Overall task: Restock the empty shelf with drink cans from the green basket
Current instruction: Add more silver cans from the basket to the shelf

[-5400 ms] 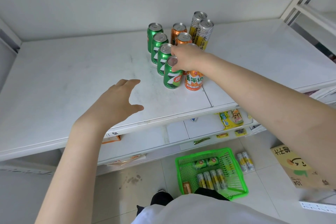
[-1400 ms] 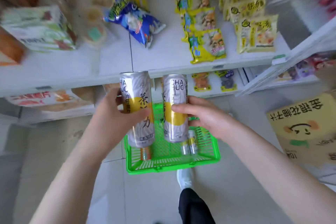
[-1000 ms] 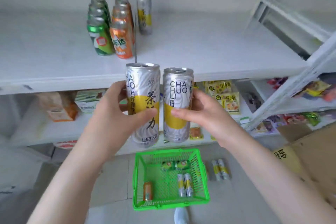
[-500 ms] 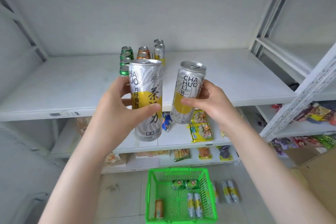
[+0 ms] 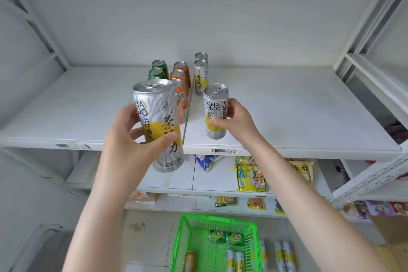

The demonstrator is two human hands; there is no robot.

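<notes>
silver-yellow cans [image 5: 157,121], green basket [image 5: 176,247], white shelf [image 5: 287,112]

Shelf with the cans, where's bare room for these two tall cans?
The shelf is bare right of the silver-and-yellow cans, out to the right-hand post, and left of the green cans to the side wall. The middle is crowded: those rows and the orange cans stand close together. The right hand holds a can in front of the silver-and-yellow row.

Left-hand can [image 5: 159,104], right-hand can [image 5: 215,105]: "CHA HUO".
</notes>
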